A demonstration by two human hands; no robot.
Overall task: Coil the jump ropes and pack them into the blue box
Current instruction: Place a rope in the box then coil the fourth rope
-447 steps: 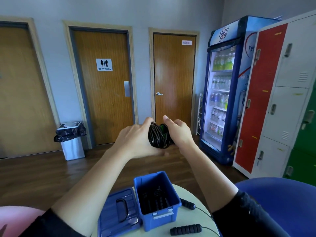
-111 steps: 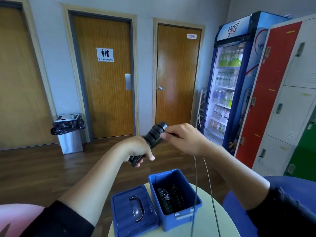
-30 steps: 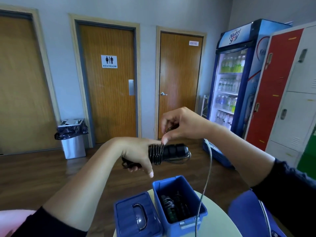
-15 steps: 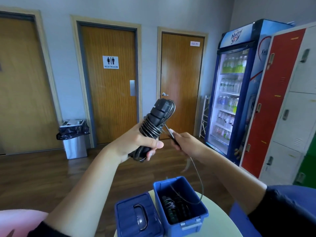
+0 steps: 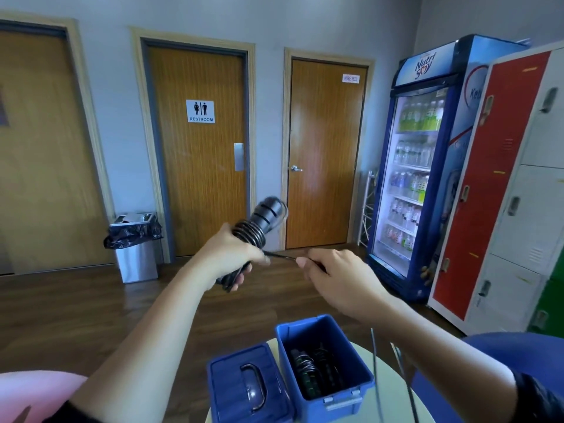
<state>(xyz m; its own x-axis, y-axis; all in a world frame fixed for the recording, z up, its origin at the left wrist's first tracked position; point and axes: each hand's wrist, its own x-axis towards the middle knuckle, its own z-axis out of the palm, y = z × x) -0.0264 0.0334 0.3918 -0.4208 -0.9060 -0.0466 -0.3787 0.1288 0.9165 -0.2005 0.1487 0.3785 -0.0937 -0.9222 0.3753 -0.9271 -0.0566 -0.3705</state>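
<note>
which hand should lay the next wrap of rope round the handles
Right. The right hand pinches the rope, which runs taut from the coil, so it can likely circle freely. The left hand is occupied gripping the handles.

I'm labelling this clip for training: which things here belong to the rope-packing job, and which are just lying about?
Job:
left hand gripping the partly wound jump rope
right hand pinching its cord
blue box holding coiled ropes
lid beside it

Lying about:
bin
drinks fridge
lockers
restroom door
</note>
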